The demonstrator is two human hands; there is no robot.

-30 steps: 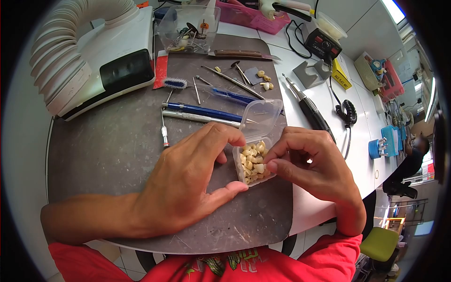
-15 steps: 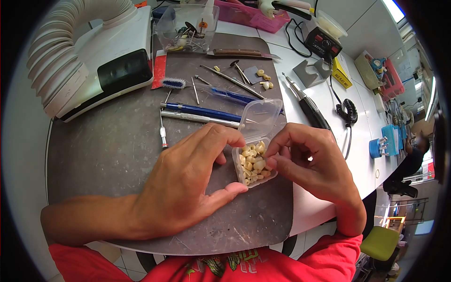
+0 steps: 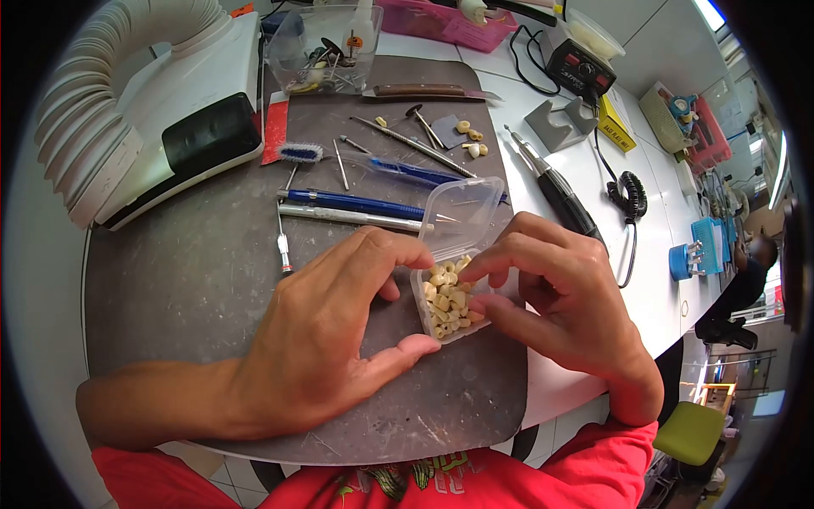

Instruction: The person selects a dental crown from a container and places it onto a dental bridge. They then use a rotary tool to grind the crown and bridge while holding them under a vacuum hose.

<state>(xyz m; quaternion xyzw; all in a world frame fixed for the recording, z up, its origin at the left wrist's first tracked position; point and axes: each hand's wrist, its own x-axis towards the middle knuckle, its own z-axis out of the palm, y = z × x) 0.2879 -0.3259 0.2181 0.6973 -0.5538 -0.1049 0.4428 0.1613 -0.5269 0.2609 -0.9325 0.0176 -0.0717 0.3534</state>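
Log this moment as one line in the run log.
left hand: thumb and forefinger against clear box | right hand: thumb and forefinger apart, at tooth-shaped pieces inside | lid: open

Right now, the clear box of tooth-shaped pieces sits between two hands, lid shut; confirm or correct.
The lid isn't shut: the head view shows it open. The clear box of tooth-shaped pieces does sit between left hand and right hand.

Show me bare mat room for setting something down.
Widest: gray mat between white machine, left hand and mat's left edge. Smaller: mat below the open box, down to the front edge. Crowded: mat's back, with knife, brush and silver rod; also between left hand and right hand.
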